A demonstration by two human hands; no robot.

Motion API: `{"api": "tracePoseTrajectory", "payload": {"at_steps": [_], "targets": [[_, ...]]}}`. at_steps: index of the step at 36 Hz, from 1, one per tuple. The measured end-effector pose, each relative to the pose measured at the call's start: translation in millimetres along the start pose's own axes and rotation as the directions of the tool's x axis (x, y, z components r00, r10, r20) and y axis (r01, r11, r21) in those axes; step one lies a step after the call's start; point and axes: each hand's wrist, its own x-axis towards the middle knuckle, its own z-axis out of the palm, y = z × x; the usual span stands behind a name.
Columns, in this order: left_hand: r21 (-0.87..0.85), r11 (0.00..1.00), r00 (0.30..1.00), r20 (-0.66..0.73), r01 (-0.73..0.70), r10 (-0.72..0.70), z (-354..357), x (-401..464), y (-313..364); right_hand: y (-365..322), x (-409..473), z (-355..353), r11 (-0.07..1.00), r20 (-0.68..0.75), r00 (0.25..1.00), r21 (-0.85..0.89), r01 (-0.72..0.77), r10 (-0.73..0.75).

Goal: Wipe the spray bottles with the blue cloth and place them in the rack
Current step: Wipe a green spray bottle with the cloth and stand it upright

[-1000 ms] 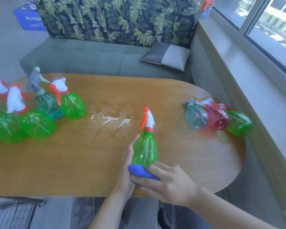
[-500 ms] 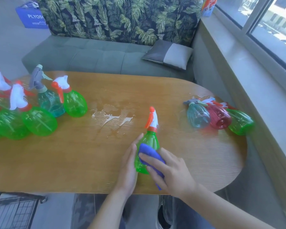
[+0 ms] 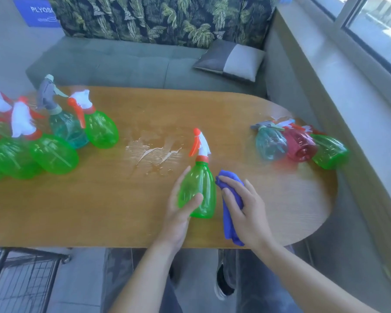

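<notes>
Green translucent plastic forms the body of the spray bottle (image 3: 200, 190) with the white-and-orange trigger head, which stands near the front edge of the oval wooden table (image 3: 99, 211), slightly right of centre. The left hand (image 3: 178, 213) grasps this bottle from its 9 o'clock side, with the thumb across the front of the body and the fingers wrapped behind it. The right hand (image 3: 246, 211) is clenched on the bunched blue cloth (image 3: 231, 206), which lies at the bottle's 3 o'clock, just beside the body; whether cloth and bottle touch cannot be determined. A tail of the cloth hangs down toward the table edge at 6 o'clock. At 10 o'clock from the held bottle, a patch of spilled liquid (image 3: 154, 152) marks the table surface. At 9 o'clock, at the table's left end, a cluster of upright spray bottles (image 3: 54, 141) stands close together, mostly green and one teal. At 2 o'clock, three bottles lie on their sides, touching in a row: a teal bottle (image 3: 270, 143), a red bottle (image 3: 300, 145) and a green bottle (image 3: 330, 152). A black wire rack (image 3: 20, 281) sits below the table at 7 o'clock. A grey-green sofa (image 3: 122, 64) with a two-tone cushion (image 3: 230, 59) stands beyond the table at 12 o'clock.
</notes>
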Motion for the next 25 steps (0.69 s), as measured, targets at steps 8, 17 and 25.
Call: {"api": "tracePoseTrajectory", "payload": {"at_steps": [8, 17, 25], "targets": [[-0.027, 1.000, 1.000, -0.020, -0.013, 0.012, 1.1, 2.0, -4.9, 0.7, -14.5, 3.5, 1.000, 0.007, 1.000, 0.013, -0.022, 0.022], [0.027, 0.999, 1.000, -0.005, -0.030, 0.030, -1.0, 3.8, -6.8, 5.9, -18.7, -2.7, 1.000, -0.005, 1.000, -0.019, 0.017, -0.017], [-0.018, 1.000, 1.000, -0.002, -0.002, 0.002, 0.3, 4.3, -9.5, -8.1, 5.8, -6.4, 0.985, -0.033, 0.989, -0.094, 0.142, -0.146]]}}
